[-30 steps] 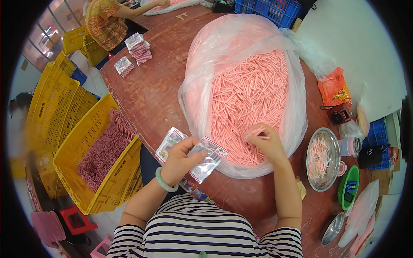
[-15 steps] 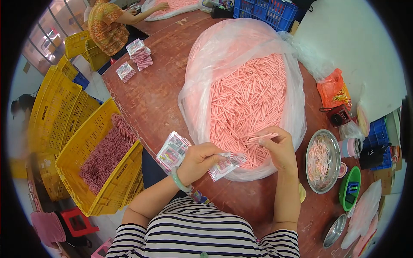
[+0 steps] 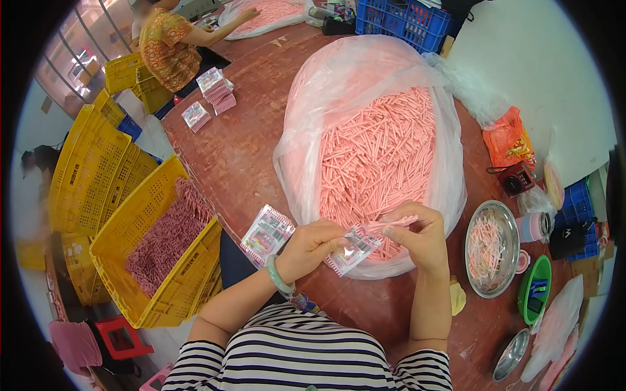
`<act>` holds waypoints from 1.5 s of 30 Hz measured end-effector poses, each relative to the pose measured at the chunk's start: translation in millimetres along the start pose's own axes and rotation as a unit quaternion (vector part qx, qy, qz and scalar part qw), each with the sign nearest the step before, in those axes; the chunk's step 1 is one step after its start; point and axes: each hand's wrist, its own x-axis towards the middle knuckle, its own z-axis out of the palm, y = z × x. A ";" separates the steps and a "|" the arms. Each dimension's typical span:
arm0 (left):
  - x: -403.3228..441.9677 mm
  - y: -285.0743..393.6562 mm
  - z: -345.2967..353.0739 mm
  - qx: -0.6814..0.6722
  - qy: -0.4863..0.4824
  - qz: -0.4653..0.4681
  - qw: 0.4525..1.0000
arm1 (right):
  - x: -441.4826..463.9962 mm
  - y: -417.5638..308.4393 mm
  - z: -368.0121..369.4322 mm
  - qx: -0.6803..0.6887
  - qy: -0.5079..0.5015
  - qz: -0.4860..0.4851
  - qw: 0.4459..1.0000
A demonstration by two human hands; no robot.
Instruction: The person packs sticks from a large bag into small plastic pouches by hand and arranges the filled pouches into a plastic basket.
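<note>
In front of the large clear plastic bag (image 3: 293, 153), at its near edge, the left hand (image 3: 312, 245) is pinching a small printed packet (image 3: 355, 253) between thumb and fingers. The right hand (image 3: 420, 238), over the bag's near rim, is closing thumb and fingertips on a small bunch of pink sticks (image 3: 398, 223). The bunch is pointing toward the packet's upper edge; whether any tips are sitting inside, I cannot tell. Both hands are almost meeting there. A pale green bangle (image 3: 280, 277) is circling the left wrist.

The bag is standing on the worn red table (image 3: 228, 156), and loose pink sticks (image 3: 378, 156) are filling its opening. Just left of the bag, near the left hand, a pile of flat packets (image 3: 267, 232) is lying. Farther left and beyond, stacked packets (image 3: 216, 90) are resting near the table's edge. Left of the bag, off the table, a yellow crate (image 3: 186, 277) is holding darker pink pieces (image 3: 171, 238).

Right of the bag, an oval metal bowl (image 3: 513, 228) is holding more sticks, and a green basket (image 3: 525, 293) is sitting nearer the wearer. Beyond the bag, to its left, a co-worker in an orange patterned top (image 3: 171, 52) is reaching toward another heap of pink sticks (image 3: 270, 14).
</note>
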 end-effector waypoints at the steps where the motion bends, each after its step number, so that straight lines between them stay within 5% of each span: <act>1: 1.5 0.0 2.0 0.003 0.004 0.005 1.000 | 0.6 0.6 1.3 -0.012 -0.013 -0.006 1.000; 5: 6.1 2.0 13.0 -0.018 0.028 -0.010 0.999 | -1.2 1.7 -0.5 -0.022 -0.105 0.038 0.993; 8: 8.4 -2.7 18.8 -0.033 0.037 -0.036 0.998 | -0.9 -14.9 11.6 -0.244 -0.068 -0.086 0.964; 14: 18.0 -7.0 34.1 -0.166 0.078 -0.078 0.980 | -4.5 -12.4 18.9 -0.352 -0.025 -0.143 0.925; 17: 21.2 -7.4 34.9 -0.223 0.026 -0.113 0.968 | -8.7 -16.9 6.9 -0.325 -0.004 -0.047 0.945; 26: 35.8 16.5 26.2 -0.324 -0.058 -0.174 0.928 | -7.5 -6.9 8.4 -0.018 0.056 0.020 0.998; 28: 33.4 17.8 21.4 -0.311 -0.058 -0.174 0.933 | -10.9 -4.7 10.0 -0.044 0.052 0.021 0.997; 31: 26.2 13.1 12.6 -0.219 -0.024 -0.083 0.972 | -11.1 -7.4 21.8 -0.088 0.012 0.020 0.996; 34: 10.4 32.1 -17.6 -0.153 -0.076 -0.105 0.980 | -14.8 -0.6 34.9 -0.151 -0.040 -0.050 0.986; 37: -15.8 41.0 -53.0 -0.017 -0.044 0.045 0.998 | -14.6 -2.8 56.8 -0.146 -0.064 -0.067 0.985; 40: -48.5 48.9 -130.6 0.144 0.094 0.129 0.977 | -8.8 -3.7 67.4 -0.112 -0.039 -0.041 0.992; 43: -83.0 55.9 -227.0 0.284 0.327 -0.029 0.901 | 5.2 3.0 55.6 -0.156 0.018 -0.005 0.988; 45: -105.7 0.4 -300.6 0.374 0.404 -0.122 0.826 | 11.9 13.2 36.6 -0.189 0.054 0.024 0.980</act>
